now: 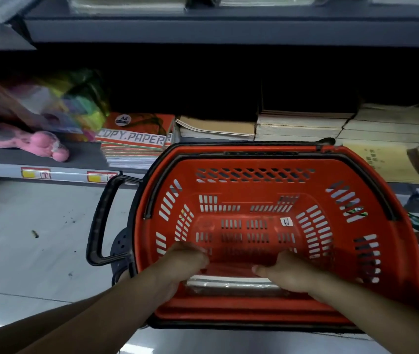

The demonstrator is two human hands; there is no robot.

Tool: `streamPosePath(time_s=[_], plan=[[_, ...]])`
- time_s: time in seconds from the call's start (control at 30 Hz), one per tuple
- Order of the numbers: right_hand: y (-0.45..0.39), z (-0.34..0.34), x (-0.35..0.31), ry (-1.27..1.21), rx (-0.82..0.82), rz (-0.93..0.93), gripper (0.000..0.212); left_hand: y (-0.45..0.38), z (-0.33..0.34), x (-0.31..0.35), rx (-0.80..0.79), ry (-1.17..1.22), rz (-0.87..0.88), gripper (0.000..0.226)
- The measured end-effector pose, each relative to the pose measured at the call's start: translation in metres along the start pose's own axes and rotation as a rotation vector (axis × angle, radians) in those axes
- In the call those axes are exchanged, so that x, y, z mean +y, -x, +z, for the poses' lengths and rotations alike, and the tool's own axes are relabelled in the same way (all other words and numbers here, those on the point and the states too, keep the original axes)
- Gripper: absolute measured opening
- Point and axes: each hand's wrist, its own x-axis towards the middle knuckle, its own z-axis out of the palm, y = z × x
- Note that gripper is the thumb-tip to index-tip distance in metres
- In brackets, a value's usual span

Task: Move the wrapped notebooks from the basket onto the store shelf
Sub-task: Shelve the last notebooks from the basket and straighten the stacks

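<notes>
Basket: a red plastic basket (280, 169) with slotted walls sits on the pale floor (37, 251), right in front of the low store shelf (57, 172); a black pull handle (101, 218) sticks out at its left side.
Wrapped notebooks: a flat pack in clear, shiny wrap (231, 283) lies inside the basket against the near wall (only its upper edge and the glossy film show between the hands, so how many it holds cannot be told).
Left hand: the left hand (185, 261) reaches into the basket with fingers curled down over the left end of the pack, gripping it.
Right hand: the right hand (285, 273) is curled the same way around the right end, thumb pointing inward along the top edge.
Sticker: a small white label (286, 222) is stuck on the basket's floor, well apart from the pack.
Shelf stock: reams marked COPY PAPER (137, 139) lie left of the basket's far rim, stacks of tan notebooks (300, 123) behind it, and a pink toy (42, 145) further left.
</notes>
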Motion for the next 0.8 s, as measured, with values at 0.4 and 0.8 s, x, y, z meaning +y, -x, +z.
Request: streamPosePath(time_s=[0.4,0.8], plan=[[0.008,0.003,0.009,-0.525,0.198,0.078,0.032,0.021,0.005,0.005,0.006,0.178,0.053,0.026],[0.077,-0.047,-0.001,-1.372,0.132,-0.123,0.011,0.076,-0.015,0.025,-0.009,0.781,0.075,0.016]])
